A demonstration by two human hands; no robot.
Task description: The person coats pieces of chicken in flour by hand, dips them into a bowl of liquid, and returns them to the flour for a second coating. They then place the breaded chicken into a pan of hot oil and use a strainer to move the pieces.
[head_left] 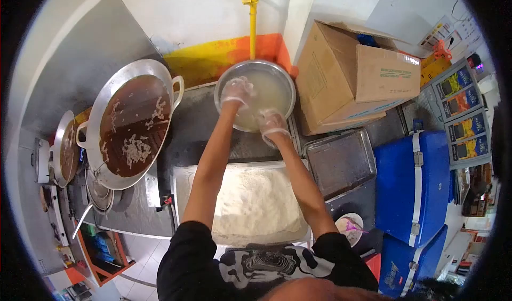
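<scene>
Both my hands wear clear plastic gloves and reach into a round metal basin point(218, 105) of cloudy, pale liquid. My left hand point(238, 91) is over the left side of the liquid, its fingers bent downward. Near the front right rim is my right hand point(273, 123), with its fingertips toward the liquid. Glove folds and the murky liquid hide the fingertips, so I cannot make out whether either hand grips anything. Below my forearms lies a rectangular metal tray point(184, 174) spread with white, flour-like powder point(258, 205).
To the left stands a large wok point(101, 109) of brown oil with pale bits floating. A smaller pan point(60, 157) sits beyond it. On the right are a cardboard box point(333, 77), an oily metal tray point(341, 159), a white bowl point(356, 241) and blue coolers point(397, 181).
</scene>
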